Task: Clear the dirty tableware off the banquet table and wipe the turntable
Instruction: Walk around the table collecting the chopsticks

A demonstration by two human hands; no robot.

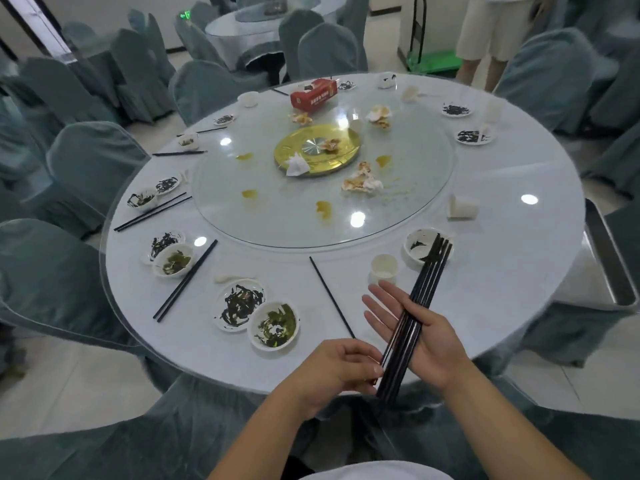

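Across the right hand (420,332), which lay palm up with its fingers spread flat, rested a bundle of black chopsticks (414,315), its far tips reaching over a stained bowl (420,244) beyond the fingertips. The left hand (337,367), just beside the right palm, pinched the near ends of that bundle between thumb and curled fingers. Just beyond the right fingertips stood a small white cup (383,268), and to the left of both hands a single chopstick (331,296) lay loose on the table (485,271). Farther left of the left hand sat a soiled plate (237,303) touching a bowl of green scraps (275,325), with a pair of chopsticks (186,280) lying beyond them. Well past the hands, the glass turntable (270,220) carried yellow smears, crumpled napkins and a gold centre disc (318,148). At its far edge stood a red tissue box (314,93). To the right of the right hand, a tipped paper cup (462,207) lay near the turntable's rim, and a metal tray (613,268) jutted past the table edge.
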